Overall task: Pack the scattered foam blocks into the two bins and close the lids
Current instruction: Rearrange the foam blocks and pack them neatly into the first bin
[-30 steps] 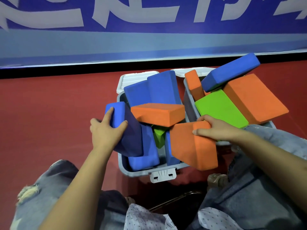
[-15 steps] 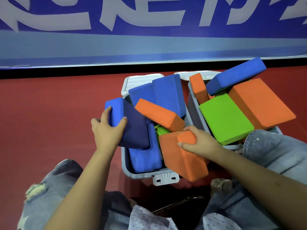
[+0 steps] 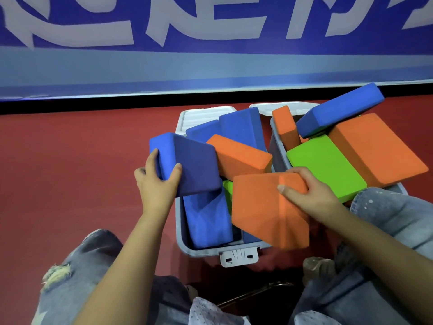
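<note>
Two grey bins stand side by side on the red floor, lids hanging open behind them. The left bin is overfilled with blue, orange and green foam blocks. My left hand grips a blue block tilted over that bin's left rim. My right hand holds an orange block tilted over the bin's front right corner. Another orange block lies slanted between them. The right bin holds a green block, a big orange block and a blue block piled above its rim.
A blue banner with white characters runs along the wall behind the bins. My knees in pale jeans flank the view at the bottom, the right knee against the right bin. The white latch hangs at the left bin's front. Red floor spreads to the left.
My left hand has lifted and turned the blue block flatter over the left rim. My right hand has shifted the orange block up and left over the bin; the slanted orange block tilted.
</note>
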A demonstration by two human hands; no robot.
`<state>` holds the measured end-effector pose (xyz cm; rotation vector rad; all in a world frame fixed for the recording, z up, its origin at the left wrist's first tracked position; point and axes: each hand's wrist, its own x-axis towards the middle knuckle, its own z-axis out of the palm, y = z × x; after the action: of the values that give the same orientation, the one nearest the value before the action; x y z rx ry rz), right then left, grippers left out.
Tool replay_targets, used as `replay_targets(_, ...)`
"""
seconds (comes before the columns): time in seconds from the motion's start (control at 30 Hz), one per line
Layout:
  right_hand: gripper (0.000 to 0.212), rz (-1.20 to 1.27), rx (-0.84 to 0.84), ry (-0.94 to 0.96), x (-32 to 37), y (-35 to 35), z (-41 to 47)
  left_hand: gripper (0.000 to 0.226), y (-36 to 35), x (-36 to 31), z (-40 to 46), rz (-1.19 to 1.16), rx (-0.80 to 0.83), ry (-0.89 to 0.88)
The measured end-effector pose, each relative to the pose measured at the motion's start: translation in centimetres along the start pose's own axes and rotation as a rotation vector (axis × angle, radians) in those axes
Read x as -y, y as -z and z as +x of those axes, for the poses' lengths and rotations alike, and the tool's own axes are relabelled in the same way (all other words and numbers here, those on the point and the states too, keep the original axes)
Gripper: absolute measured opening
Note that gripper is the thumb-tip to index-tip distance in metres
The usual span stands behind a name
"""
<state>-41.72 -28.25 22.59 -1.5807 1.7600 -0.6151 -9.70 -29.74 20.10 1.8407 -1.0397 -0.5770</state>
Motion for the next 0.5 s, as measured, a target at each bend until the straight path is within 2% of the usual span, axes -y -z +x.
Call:
replay_targets(0.23,0.039,0.263,-0.145,0.106,1.1,2.8,0.8,0.059,-1.5,-0.8,-0.3,-0.147,-0.061,0.035)
replay_targets(0.33,0.042,0.353,-0.19,0.171,1.8,3.5,1.6,0.061,-2.0,-0.1,0.7,-0.238,-0.113,0.176)
replay_targets(0.43,0.05,0.336,-0.229,0.252,2.5,3.6,2.4,0.072,-2.8,0.7,1.9,-0.391,-0.115,0.352)
replay_targets(0.5,0.055,0.347,-0.288,0.297,3.0,3.6,2.7,0.067,-3.6,0.5,2.5,-0.518,-0.093,0.416)
